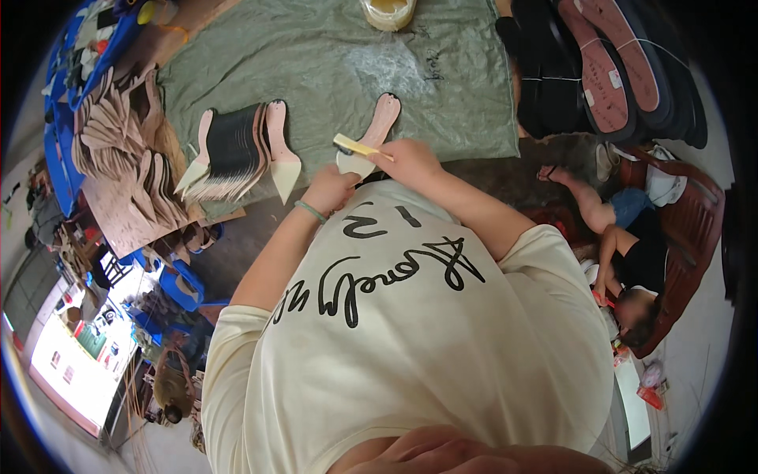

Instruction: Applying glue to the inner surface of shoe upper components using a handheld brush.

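One pale pink shoe insole piece (382, 117) with a white end lies at the near edge of the green sheet, in front of my body. My left hand (330, 189) is closed at its white end, fingers pinching the near edge. My right hand (412, 164) grips a small brush (365, 148) with a flat yellowish handle. Its dark bristles are over the white part; whether they touch it I cannot tell. To the left, a fanned row of similar insole pieces (237, 142) overlaps, pink and black with white ends. A tub of pale yellowish stuff (388, 14) stands at the far edge.
The green plastic sheet (308, 71) covers the table. Stacks of pinkish-tan pieces (118, 130) sit at left, near blue crates (99, 47). Tied bundles of black and reddish soles (608, 71) lie at right. Another person (632, 253) is on a brown chair (699, 213) at right.
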### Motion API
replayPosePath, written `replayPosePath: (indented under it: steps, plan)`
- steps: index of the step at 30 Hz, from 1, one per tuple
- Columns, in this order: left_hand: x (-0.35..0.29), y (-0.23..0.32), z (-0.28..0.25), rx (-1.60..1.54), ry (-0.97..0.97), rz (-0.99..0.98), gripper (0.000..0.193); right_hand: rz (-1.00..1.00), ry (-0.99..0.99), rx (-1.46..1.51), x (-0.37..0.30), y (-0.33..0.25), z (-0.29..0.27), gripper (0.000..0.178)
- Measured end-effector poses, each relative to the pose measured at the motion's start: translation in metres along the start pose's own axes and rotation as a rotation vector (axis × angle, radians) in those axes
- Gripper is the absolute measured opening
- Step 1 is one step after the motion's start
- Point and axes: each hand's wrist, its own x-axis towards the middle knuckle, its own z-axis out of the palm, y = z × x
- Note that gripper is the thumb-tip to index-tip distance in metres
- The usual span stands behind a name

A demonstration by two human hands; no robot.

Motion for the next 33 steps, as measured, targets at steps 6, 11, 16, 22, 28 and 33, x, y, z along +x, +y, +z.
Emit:
replayPosePath:
  steps: [6,11,16,22,28,33]
  plan:
    - [-0.020,0.012,0.007,-0.129,0.070,0.007,0.012,0.067,0.251,-0.177,0.004,0.006,-0.040,0.029]
    - [-0.063,0.002,-0.036,-0.306,-0.089,0.060,0.014,0.056,0.500,0.262,-0.009,0.004,-0.106,0.031]
    - [-0.146,-0.019,-0.141,-0.407,0.041,0.246,0.011,0.081,0.666,0.245,-0.025,0.002,-0.131,0.031]
    - [-0.217,-0.088,-0.313,-0.342,0.911,0.393,0.018,-0.019,0.737,0.194,-0.007,-0.028,-0.094,0.035]
    - [-0.246,-0.070,-0.381,-0.599,0.794,0.465,0.012,-0.104,0.780,0.110,0.004,-0.076,-0.075,0.036]
    - [-0.267,-0.066,-0.381,-0.736,0.355,0.666,0.015,0.009,0.800,0.183,0.000,-0.102,-0.080,0.035]
